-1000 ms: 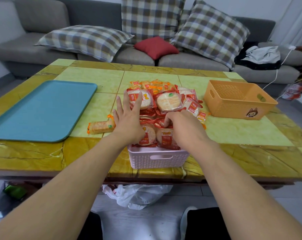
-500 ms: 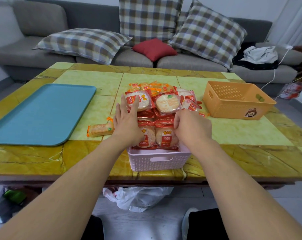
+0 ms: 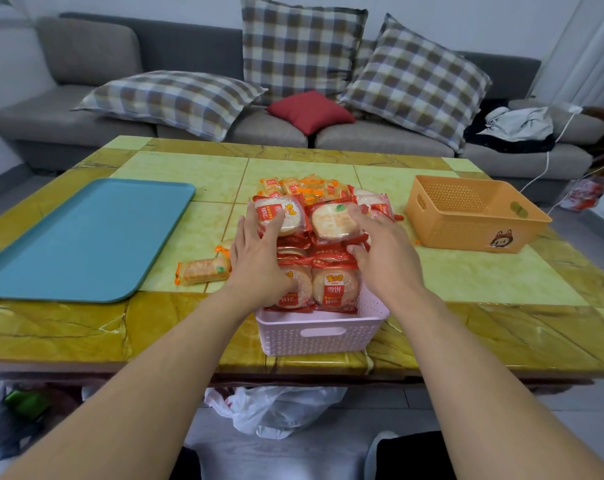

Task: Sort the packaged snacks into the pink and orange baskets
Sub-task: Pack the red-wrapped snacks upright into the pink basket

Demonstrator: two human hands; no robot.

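Centrally in the frame, a pink basket [image 3: 319, 332] is seen at the near edge of the desk [image 3: 466, 278], filled with red-wrapped round snack packets [image 3: 335, 284] stacked well above its rim. Both hands are laid on that stack with fingers straight and spread. The left hand [image 3: 259, 258] is pressed against the left side, its fingertips on an upper packet [image 3: 279, 213]. The right hand [image 3: 383, 251] is rested on the right side, fingers touching another upper packet [image 3: 331, 221]; nothing is gripped by either. Behind the stack, smaller orange packets [image 3: 307, 188] are heaped on the desk. 1 long packet [image 3: 201, 270] is lying alone left of the basket. An orange basket [image 3: 473, 213] is placed at the right, well apart, and a blue tray [image 3: 82, 240] at the left.
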